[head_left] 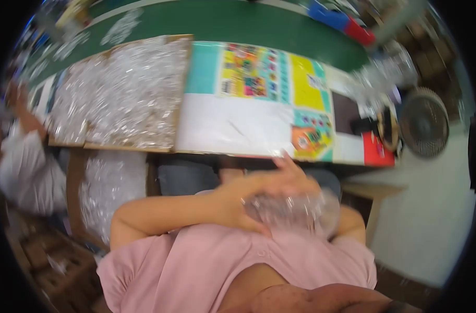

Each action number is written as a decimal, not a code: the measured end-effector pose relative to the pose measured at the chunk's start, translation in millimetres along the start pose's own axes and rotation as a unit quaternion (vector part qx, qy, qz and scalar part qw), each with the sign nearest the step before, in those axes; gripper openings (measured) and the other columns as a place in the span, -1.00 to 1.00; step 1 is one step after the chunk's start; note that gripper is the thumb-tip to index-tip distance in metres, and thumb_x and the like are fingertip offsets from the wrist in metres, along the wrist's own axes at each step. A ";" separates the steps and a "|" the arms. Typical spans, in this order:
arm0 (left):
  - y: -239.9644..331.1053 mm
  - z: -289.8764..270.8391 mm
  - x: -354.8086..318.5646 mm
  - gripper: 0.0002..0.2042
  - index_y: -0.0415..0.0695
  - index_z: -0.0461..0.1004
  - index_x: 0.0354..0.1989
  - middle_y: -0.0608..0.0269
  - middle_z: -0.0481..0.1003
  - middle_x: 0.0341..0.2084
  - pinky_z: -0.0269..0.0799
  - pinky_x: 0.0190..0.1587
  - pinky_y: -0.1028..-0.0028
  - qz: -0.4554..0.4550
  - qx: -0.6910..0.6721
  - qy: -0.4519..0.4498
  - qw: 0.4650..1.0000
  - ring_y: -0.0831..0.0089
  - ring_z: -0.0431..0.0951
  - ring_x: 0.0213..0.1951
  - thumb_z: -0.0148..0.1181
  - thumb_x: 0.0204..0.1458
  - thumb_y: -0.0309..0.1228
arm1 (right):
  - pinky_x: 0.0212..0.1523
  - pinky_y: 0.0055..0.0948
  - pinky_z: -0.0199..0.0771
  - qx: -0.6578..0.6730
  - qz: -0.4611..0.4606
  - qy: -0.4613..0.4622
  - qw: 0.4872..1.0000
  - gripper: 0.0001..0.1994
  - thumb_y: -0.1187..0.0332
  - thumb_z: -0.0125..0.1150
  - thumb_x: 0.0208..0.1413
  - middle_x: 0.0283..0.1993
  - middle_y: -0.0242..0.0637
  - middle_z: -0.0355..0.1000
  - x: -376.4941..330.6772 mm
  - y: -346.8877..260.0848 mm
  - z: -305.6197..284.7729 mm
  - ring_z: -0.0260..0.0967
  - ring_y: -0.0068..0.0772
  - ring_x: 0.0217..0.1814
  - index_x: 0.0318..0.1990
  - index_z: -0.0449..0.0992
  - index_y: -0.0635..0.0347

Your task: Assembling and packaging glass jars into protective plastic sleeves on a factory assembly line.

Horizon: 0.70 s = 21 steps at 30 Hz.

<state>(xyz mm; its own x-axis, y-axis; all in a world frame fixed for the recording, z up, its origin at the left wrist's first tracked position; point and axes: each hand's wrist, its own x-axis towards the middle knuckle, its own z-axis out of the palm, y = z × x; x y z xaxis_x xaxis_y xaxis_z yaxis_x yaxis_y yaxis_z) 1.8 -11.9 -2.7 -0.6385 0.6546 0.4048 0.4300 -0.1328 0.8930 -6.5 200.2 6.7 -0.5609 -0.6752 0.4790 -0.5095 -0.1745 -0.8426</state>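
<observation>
A bundle of clear plastic pieces (305,211), blurred by motion, is in front of my chest, between my two hands. My left hand (235,201) comes in from the left and closes on the bundle's left end, its thumb below. My right hand (295,180) is at the bundle's far side, close to the table's near edge, and holds it too; some of its fingers point up and away. The plastic covers part of my right forearm. Where the hands overlap, single fingers are hard to make out.
An open cardboard box (183,94) full of clear plastic pieces stands on the table's left, with another filled box (112,182) below. Printed colourful sheets (253,70) cover the tabletop. At right are a round fan (425,122) and stacked clear plastic (389,70). A co-worker's arm (32,120) is at left.
</observation>
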 end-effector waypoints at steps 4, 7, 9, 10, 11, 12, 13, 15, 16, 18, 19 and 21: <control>0.1 14.9 7.0 -0.07 -0.01 0.10 0.24 0.11 0.38 -0.22 0.38 -0.18 0.27 0.173 0.022 -0.069 0.982 0.06 0.44 -0.22 0.43 -0.40 -0.10 | 0.22 0.39 -0.55 0.002 -0.121 -0.021 0.992 -0.58 0.06 -0.33 0.25 0.02 -0.02 0.30 -30.0 -10.4 11.9 0.02 0.13 0.29 -0.11 0.40 0.16; 7.6 27.5 2.6 -0.10 0.09 0.11 0.25 0.12 0.37 -0.21 0.38 -0.29 0.25 0.156 0.025 -0.007 0.987 0.03 0.43 -0.32 0.39 -0.40 -0.09 | 0.16 0.47 -0.35 0.100 -0.151 -0.012 0.983 -0.54 0.03 -0.36 0.26 -0.02 0.01 0.28 -40.9 -8.7 20.1 0.15 0.17 0.18 -0.14 0.37 0.22; 13.9 24.3 8.5 -0.10 0.07 0.11 0.24 0.14 0.37 -0.21 0.39 -0.27 0.26 0.179 0.029 -0.036 0.983 0.05 0.43 -0.31 0.39 -0.39 -0.10 | 0.12 0.50 -0.24 0.121 -0.137 0.003 0.983 -0.54 0.04 -0.36 0.26 -0.04 0.02 0.26 -41.8 -14.2 19.8 0.23 0.19 0.11 -0.15 0.36 0.26; 14.2 27.3 9.6 -0.11 0.05 0.11 0.24 0.16 0.38 -0.22 0.40 -0.25 0.28 0.186 0.046 -0.057 0.980 0.08 0.44 -0.30 0.38 -0.38 -0.11 | 0.09 0.51 -0.17 0.120 -0.150 0.010 0.981 -0.55 0.04 -0.35 0.26 -0.05 0.01 0.27 -41.1 -13.6 19.4 0.24 0.20 0.07 -0.17 0.36 0.26; 13.0 28.4 7.4 -0.11 0.05 0.11 0.24 0.16 0.38 -0.22 0.40 -0.25 0.28 0.182 0.036 -0.056 0.981 0.08 0.44 -0.30 0.38 -0.38 -0.11 | 0.06 0.52 -0.10 0.124 -0.164 0.018 0.978 -0.55 0.05 -0.35 0.26 -0.07 0.00 0.27 -41.7 -12.6 22.7 0.26 0.20 0.03 -0.18 0.35 0.27; 11.8 27.3 3.8 -0.12 0.03 0.10 0.24 0.16 0.38 -0.18 0.41 -0.20 0.29 0.139 0.014 -0.045 0.989 0.10 0.45 -0.24 0.38 -0.36 -0.15 | 0.03 0.54 -0.17 0.190 -0.106 0.107 0.970 -0.66 0.04 -0.24 0.22 -0.22 -0.05 0.36 -46.8 -12.2 37.8 0.23 0.11 -0.02 -0.15 0.34 0.08; 7.5 21.0 4.7 -0.14 0.00 0.10 0.24 0.17 0.38 -0.14 0.42 -0.15 0.30 0.101 -0.003 -0.040 0.994 0.13 0.46 -0.19 0.38 -0.34 -0.20 | 0.03 0.54 -0.17 0.184 -0.106 0.112 0.971 -0.66 0.04 -0.24 0.22 -0.22 -0.05 0.36 -42.5 -9.3 32.1 0.23 0.11 -0.02 -0.15 0.34 0.08; -1.2 14.2 8.6 -0.15 -0.04 0.09 0.25 0.17 0.36 -0.07 0.40 -0.08 0.32 0.055 -0.037 -0.021 0.998 0.21 0.45 -0.11 0.38 -0.31 -0.24 | 0.09 0.31 0.05 0.172 -0.018 0.077 0.982 -0.71 0.13 -0.21 0.23 -0.18 -0.11 0.34 -28.2 -0.5 15.3 0.26 -0.03 -0.02 -0.10 0.32 0.11; -5.6 12.0 11.9 -0.16 -0.07 0.08 0.25 0.18 0.35 0.00 0.38 -0.01 0.34 0.004 -0.069 0.000 0.998 0.29 0.44 -0.03 0.37 -0.29 -0.28 | 0.14 0.12 0.10 0.169 0.231 0.040 0.957 -0.70 0.19 -0.18 0.23 -0.08 -0.09 0.31 -30.5 3.8 0.7 0.25 -0.09 0.03 -0.04 0.31 0.18; -16.6 6.9 17.4 -0.15 -0.16 -0.03 0.28 0.15 0.29 0.09 0.28 0.08 0.45 -0.171 -0.260 0.085 0.947 0.40 0.30 0.10 0.36 -0.21 -0.36 | 0.16 -0.20 0.20 0.213 0.422 0.121 0.873 -0.65 0.22 -0.21 0.25 0.01 -0.10 0.30 -15.3 15.3 -13.8 0.25 -0.25 0.10 0.04 0.27 0.27; -21.2 7.3 22.4 -0.16 -0.18 -0.01 0.26 0.13 0.31 0.05 0.29 0.07 0.45 -0.230 -0.449 0.187 0.843 0.38 0.29 0.09 0.38 -0.19 -0.33 | 0.14 -0.33 0.25 0.238 0.377 0.248 0.860 -0.62 0.18 -0.28 0.27 -0.01 -0.13 0.32 11.5 15.0 -13.5 0.25 -0.36 0.12 0.05 0.25 0.29; -23.5 -4.9 31.1 -0.17 -0.21 0.00 0.23 0.14 0.33 0.01 0.26 0.09 0.38 -0.198 -0.480 0.251 0.817 0.36 0.33 0.06 0.36 -0.16 -0.18 | 0.19 -0.26 0.17 0.524 0.255 0.231 0.779 -0.58 0.15 -0.32 0.28 0.09 -0.10 0.29 53.3 29.6 -27.7 0.20 -0.27 0.19 0.12 0.21 0.25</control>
<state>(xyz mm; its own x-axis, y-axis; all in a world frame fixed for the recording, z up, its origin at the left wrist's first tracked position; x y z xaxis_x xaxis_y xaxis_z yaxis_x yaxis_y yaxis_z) -31.3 7.9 -10.1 -0.8911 0.4318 -0.1394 -0.4189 -0.6649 0.6184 -69.5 178.9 14.1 -0.8141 -0.5609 -0.1507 0.5338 -0.6203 -0.5748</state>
